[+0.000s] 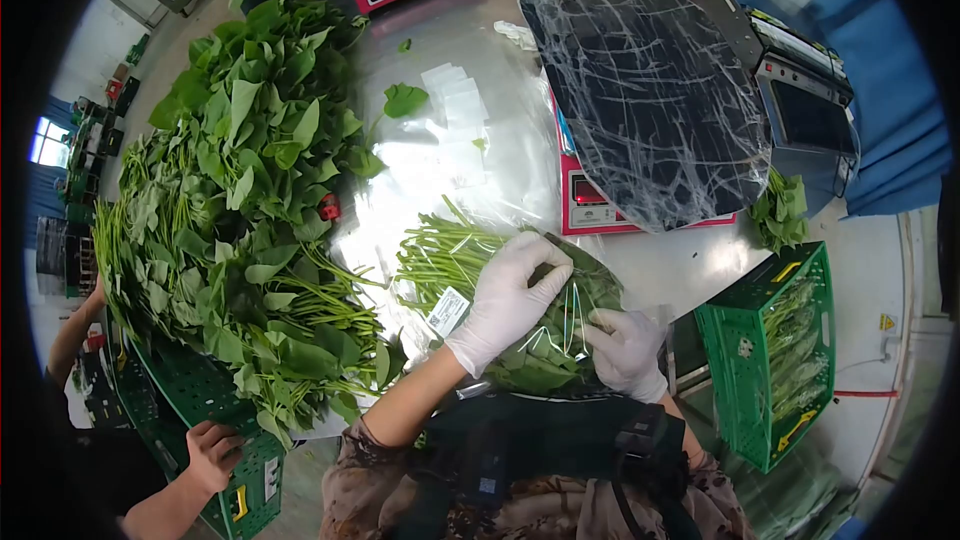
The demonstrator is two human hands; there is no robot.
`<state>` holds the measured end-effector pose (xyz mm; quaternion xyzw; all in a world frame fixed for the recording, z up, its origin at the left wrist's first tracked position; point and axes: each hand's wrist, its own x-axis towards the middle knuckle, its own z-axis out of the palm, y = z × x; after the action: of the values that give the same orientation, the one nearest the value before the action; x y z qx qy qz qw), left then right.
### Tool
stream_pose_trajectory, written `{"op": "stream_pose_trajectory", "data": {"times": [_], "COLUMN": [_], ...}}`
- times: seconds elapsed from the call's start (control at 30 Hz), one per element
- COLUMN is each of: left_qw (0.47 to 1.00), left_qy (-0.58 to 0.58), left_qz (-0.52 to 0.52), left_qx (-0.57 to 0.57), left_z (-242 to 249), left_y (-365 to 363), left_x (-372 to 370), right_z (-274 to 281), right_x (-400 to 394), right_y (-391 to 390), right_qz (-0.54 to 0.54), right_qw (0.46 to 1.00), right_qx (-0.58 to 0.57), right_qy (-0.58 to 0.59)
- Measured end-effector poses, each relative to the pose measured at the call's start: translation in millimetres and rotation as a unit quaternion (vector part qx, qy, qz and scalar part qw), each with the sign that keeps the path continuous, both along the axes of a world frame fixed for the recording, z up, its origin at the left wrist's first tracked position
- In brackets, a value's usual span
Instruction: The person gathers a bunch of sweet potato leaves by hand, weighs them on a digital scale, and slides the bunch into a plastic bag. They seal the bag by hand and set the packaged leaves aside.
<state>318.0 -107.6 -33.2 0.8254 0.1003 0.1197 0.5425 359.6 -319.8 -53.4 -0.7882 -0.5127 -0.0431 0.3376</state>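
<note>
A clear plastic bag of leafy greens lies on the metal table right in front of me, its cut stems pointing left and its leaves to the right. A white printed label sits on the bag near the stems. My left hand, in a white glove, is over the middle of the bag with thumb and fingertips pinched together on the film. My right hand, also gloved, is at the leafy end, its thumb and fingers closed on the bag's edge. Shiny film shows between the two hands.
A tall heap of loose greens covers the left side. Behind the bag stands a scale with a film-wrapped dark pan. Green crates stand at the right and lower left; a co-worker's bare hand is at the latter.
</note>
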Motion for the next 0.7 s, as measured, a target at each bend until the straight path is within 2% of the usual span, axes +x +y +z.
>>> {"op": "stream_pose_trajectory", "data": {"times": [0.17,0.3,0.4,0.5,0.6,0.7], "left_qw": [0.998,0.996,0.995,0.995,0.994,0.994], "left_qy": [0.009,0.014,0.009,0.006,0.007,0.008], "left_qz": [0.009,0.014,0.012,0.011,0.012,0.013], "left_qx": [-0.066,-0.088,-0.103,-0.102,-0.109,-0.111], "left_z": [-4,-6,-7,-8,-8,-8], "left_y": [0,0,0,0,-1,-1], "left_x": [-2,-3,-4,-4,-4,-4], "right_z": [-6,13,19,7,19,25], "right_x": [-5,1,0,0,-3,-5], "right_y": [-4,6,9,14,19,22], "right_qz": [-0.01,-0.019,-0.072,-0.113,-0.136,-0.154], "right_qw": [0.999,0.997,0.979,0.976,0.958,0.96], "right_qx": [-0.001,0.009,0.008,0.043,0.03,-0.012], "right_qy": [0.039,0.069,0.19,0.179,0.249,0.233]}}
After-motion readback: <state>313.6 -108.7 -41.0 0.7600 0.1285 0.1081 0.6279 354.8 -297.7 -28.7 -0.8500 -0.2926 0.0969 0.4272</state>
